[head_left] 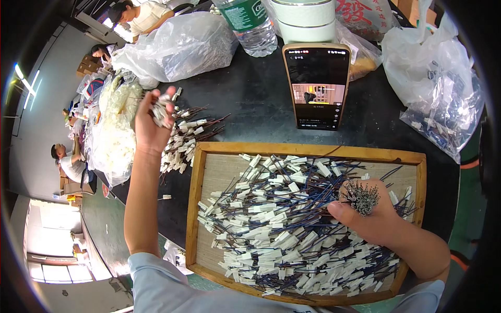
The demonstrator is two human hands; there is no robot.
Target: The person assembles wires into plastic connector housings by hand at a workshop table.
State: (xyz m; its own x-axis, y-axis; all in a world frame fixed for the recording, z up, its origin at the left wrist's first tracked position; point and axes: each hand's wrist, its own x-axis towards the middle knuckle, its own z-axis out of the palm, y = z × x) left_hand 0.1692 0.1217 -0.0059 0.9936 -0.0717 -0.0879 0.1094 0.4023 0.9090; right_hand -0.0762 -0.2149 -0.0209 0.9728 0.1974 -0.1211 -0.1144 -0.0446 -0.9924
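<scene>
My left hand point(151, 125) is raised over the left part of the table, its fingers curled around several small white plastic connectors point(160, 112). Just right of it lies a loose pile of white connectors with dark wires point(187, 136). My right hand point(378, 221) is closed around a thick bundle of wires point(360, 198), whose bare metal ends point up toward me. Below that hand, a wood-framed tray point(308, 149) holds a heap of white connectors on blue and brown wires point(282, 219). The bundle's lower part is hidden by my hand.
Behind the tray a phone point(317, 88) stands upright on the black table point(250, 104). A water bottle point(250, 26), a pale green container point(304, 21) and plastic bags point(177, 44) line the far side. A clear bag point(436, 88) sits at right. Other people point(73, 164) sit at left.
</scene>
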